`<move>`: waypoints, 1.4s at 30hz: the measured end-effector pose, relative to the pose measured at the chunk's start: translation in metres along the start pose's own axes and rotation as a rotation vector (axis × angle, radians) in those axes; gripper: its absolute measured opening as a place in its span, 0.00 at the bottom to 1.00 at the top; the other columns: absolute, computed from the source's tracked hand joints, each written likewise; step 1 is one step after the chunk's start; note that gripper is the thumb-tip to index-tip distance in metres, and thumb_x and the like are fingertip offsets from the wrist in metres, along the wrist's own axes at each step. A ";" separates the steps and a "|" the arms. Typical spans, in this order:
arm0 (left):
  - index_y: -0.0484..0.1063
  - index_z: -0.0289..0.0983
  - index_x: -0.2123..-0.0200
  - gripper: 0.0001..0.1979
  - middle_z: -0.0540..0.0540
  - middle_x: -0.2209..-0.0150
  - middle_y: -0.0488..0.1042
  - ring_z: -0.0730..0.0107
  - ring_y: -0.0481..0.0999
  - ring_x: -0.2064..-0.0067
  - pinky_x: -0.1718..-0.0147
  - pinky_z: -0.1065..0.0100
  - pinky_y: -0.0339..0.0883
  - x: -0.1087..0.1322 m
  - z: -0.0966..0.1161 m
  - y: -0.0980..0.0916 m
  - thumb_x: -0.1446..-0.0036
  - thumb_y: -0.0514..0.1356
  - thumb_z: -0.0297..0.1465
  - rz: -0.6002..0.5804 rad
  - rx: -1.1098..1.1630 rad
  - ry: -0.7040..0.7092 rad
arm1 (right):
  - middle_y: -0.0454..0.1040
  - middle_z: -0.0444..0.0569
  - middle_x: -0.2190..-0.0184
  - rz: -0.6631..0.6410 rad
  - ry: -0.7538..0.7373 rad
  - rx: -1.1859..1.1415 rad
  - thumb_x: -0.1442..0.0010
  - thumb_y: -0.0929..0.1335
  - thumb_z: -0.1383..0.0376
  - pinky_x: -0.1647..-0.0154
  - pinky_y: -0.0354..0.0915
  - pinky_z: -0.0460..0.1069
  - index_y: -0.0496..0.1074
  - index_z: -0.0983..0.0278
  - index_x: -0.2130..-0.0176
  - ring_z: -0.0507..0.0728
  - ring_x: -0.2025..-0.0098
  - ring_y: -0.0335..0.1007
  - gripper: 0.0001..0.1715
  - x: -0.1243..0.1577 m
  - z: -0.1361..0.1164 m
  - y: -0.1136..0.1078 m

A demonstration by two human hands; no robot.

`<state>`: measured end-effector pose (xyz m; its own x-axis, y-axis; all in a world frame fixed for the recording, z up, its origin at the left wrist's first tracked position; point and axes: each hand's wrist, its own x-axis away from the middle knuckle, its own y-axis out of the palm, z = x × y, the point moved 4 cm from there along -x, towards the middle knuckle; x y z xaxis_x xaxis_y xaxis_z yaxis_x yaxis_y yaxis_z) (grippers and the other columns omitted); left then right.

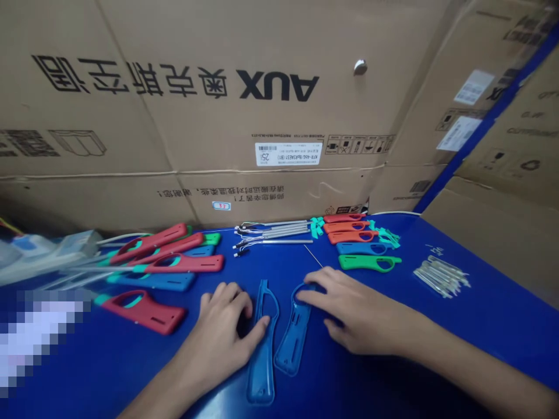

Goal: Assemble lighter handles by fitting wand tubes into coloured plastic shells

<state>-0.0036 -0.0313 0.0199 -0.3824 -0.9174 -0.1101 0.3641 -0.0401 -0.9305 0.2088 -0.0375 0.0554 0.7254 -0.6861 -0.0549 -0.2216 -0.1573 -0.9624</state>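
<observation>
Two blue plastic lighter casing halves lie inside up before me, the left half (261, 372) nearly upright in view, the right half (293, 337) tilted. My left hand (222, 326) rests beside the left half, fingers bent and apart, its thumb tip on the casing's edge near the trigger loop. Over the top of the right half is my right hand (349, 308). Its fingertips touch the casing around the loop, with the thumb spread away below. Neither hand visibly grips anything. A thin metal rod (313, 255) lies just beyond the right fingers.
Several long-nosed lighters, one a red lighter (148, 311), lie at left near a white power strip (82, 250). Metal tubes with wires (279, 231) sit at the back. Coloured casings (369, 263) and small clear parts (441, 276) lie right. A cardboard wall (196, 134) stands behind.
</observation>
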 end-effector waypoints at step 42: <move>0.62 0.39 0.42 0.22 0.40 0.63 0.77 0.66 0.79 0.73 0.80 0.74 0.69 0.017 0.030 0.026 0.37 0.56 0.41 -0.535 1.635 -0.384 | 0.69 0.40 0.77 0.403 0.323 -0.969 0.57 0.79 0.60 0.77 0.65 0.45 0.72 0.63 0.61 0.49 0.78 0.64 0.23 -0.023 0.014 0.029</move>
<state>0.0252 -0.0597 0.0048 -0.6178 -0.6953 0.3672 0.7695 -0.4386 0.4643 0.1948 -0.0170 0.0247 0.3112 -0.9439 -0.1103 -0.9247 -0.2740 -0.2642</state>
